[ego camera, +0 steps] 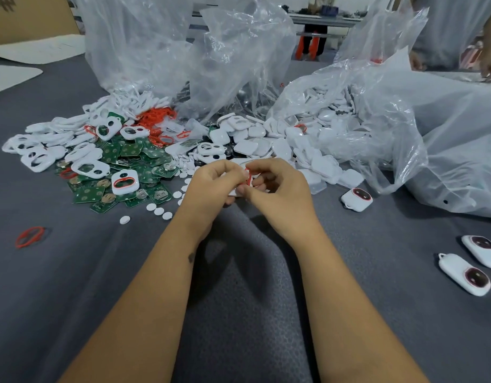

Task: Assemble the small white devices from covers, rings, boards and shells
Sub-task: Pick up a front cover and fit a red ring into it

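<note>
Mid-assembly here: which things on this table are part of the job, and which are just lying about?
Job: left hand and right hand holding a white cover with a red ring; green boards; white shells; finished devices.

Lying about: plastic bags; cardboard; stray red ring.

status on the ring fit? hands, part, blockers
Left hand and right hand both grip white cover. Red ring being worked into it. No blockers; green boards lie left.

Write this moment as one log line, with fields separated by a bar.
step: fitting red ring into white cover | left hand: holds cover | right hand: pinches ring | finished devices: on right
</note>
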{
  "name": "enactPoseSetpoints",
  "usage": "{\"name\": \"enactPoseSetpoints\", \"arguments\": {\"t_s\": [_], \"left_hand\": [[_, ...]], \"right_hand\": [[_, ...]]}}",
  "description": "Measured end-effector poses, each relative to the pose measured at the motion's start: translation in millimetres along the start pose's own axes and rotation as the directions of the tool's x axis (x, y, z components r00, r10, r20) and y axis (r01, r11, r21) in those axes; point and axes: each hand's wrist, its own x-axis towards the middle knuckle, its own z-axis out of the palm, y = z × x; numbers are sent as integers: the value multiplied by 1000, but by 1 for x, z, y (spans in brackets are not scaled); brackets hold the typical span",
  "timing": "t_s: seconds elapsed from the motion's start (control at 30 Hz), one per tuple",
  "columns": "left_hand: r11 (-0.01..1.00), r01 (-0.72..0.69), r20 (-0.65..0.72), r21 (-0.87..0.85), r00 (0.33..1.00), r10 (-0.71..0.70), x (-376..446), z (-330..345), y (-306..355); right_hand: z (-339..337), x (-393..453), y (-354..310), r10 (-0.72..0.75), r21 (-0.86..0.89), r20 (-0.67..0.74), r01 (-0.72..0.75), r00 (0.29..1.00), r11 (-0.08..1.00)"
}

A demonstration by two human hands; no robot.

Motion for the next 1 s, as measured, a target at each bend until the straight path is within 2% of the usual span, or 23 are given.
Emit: {"name": "enactPoseSetpoints", "arguments": {"t_s": [0.13,0.47,0.6,1.0], "left_hand": [[998,22,-83,-62,996,-27,2,-3,1],[997,-66,-24,-49,998,65,-1,-8,0],[993,-30,3,-112,1000,31,-3,-6,2],[993,-15,10,-113,1000,16,-5,-4,2]], "right_hand": [[-3,2,1,2,38,-65,1,998,999],[-2,2,6,-106,-157,-60,95,993,983],[-1,4,8,-199,-266,-63,176,978,948],[1,4,14,-250,-286,-79,218,965,933]]}}
